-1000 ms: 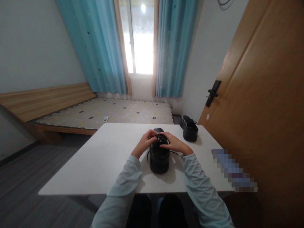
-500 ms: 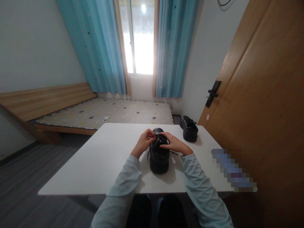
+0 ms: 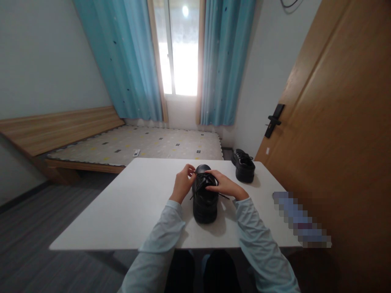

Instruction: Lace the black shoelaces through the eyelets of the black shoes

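A black lace-up shoe (image 3: 205, 207) stands on the white table in front of me, its heel end nearer and its toe pointing away. My left hand (image 3: 183, 181) is closed in a pinch at the shoe's upper left side, on a black shoelace (image 3: 200, 175). The lace is thin and partly hidden by the fingers. My right hand (image 3: 224, 184) grips the shoe's right side, thumb over the opening and fingers around the upper edge. Loose lace ends hang out on both sides of the shoe.
A second black shoe (image 3: 244, 167) stands at the table's far right corner. A blurred-out bluish item (image 3: 301, 219) lies along the right edge of the white table (image 3: 116, 207). Beyond are a bed (image 3: 152, 142) with a small white remote (image 3: 136, 153), and a wooden door (image 3: 336, 122) on the right.
My left hand has moved a little left, away from the middle of the shoe, drawing at the lace. My right hand and both shoes have stayed in place.
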`<state>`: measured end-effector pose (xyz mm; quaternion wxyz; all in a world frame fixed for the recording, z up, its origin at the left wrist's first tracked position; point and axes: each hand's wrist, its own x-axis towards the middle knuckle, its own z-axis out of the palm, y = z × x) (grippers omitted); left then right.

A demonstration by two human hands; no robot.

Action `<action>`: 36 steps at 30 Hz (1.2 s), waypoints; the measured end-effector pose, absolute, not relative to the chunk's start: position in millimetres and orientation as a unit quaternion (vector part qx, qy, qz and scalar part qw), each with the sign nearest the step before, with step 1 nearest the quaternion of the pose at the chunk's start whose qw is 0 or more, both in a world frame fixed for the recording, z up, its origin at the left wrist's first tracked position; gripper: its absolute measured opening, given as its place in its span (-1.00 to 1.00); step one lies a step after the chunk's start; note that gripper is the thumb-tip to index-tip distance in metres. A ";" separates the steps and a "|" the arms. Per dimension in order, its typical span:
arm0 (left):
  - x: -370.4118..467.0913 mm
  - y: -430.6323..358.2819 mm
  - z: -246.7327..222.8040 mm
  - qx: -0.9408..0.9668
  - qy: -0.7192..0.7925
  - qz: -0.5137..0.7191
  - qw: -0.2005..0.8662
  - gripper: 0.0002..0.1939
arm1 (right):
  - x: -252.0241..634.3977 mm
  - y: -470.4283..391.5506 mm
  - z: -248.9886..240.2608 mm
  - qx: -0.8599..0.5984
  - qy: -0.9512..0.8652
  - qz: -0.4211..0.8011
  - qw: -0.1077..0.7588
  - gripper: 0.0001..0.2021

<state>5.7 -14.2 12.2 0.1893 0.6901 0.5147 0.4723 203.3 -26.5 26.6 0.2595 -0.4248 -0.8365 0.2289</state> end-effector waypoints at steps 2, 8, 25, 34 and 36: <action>5.1 -13.9 11.3 0.685 0.519 0.473 0.193 -0.90 | 203.4 -26.5 26.3 -0.426 -0.837 0.228 0.258 -0.39; 6.9 -12.1 10.2 0.666 0.525 0.492 0.198 -0.91 | 203.6 -25.5 25.9 -0.423 -0.837 0.227 0.262 -0.39; 9.7 -14.1 13.7 0.600 0.379 0.518 0.477 -0.80 | 209.1 -21.7 17.1 -0.415 -0.833 0.230 0.284 -0.38; -7.2 -10.0 12.6 0.713 0.409 0.430 0.373 -0.72 | 210.6 -21.7 16.3 -0.418 -0.833 0.232 0.278 -0.37; -9.3 -8.5 12.0 0.733 0.427 0.415 0.329 -0.74 | 210.3 -22.0 16.9 -0.420 -0.832 0.234 0.277 -0.37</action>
